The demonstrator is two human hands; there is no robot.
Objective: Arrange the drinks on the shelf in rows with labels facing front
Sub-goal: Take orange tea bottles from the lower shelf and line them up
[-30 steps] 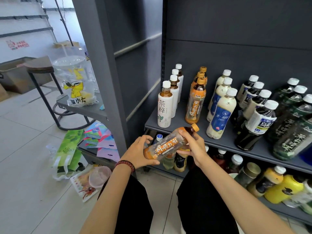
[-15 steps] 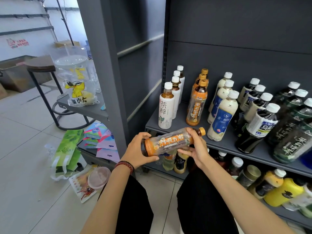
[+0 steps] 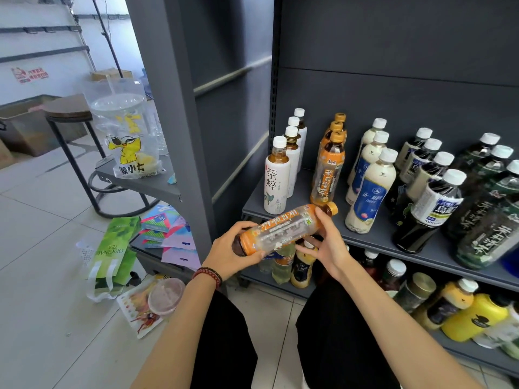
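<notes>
An orange-labelled tea bottle (image 3: 283, 230) lies nearly level in front of the grey shelf (image 3: 373, 237), cap pointing right. My left hand (image 3: 233, 249) grips its base and my right hand (image 3: 327, 242) holds its neck end from below. On the shelf stand rows running front to back: white-labelled tea bottles (image 3: 276, 178), orange tea bottles (image 3: 327, 169), cream milk-tea bottles (image 3: 370, 192), dark oolong bottles (image 3: 429, 211) and green-labelled dark bottles (image 3: 491, 220) at the right.
A lower shelf (image 3: 463, 352) holds yellow and other mixed bottles. A grey upright post (image 3: 179, 122) stands left of the shelf. On the floor lie a green tea bag (image 3: 112, 248), packets and a plastic lid. A stool (image 3: 70, 113) stands behind.
The bottle has been rotated from cap-tilted-up to almost level and lifted slightly toward the shelf edge; both hands stayed on it, and its label turned.
</notes>
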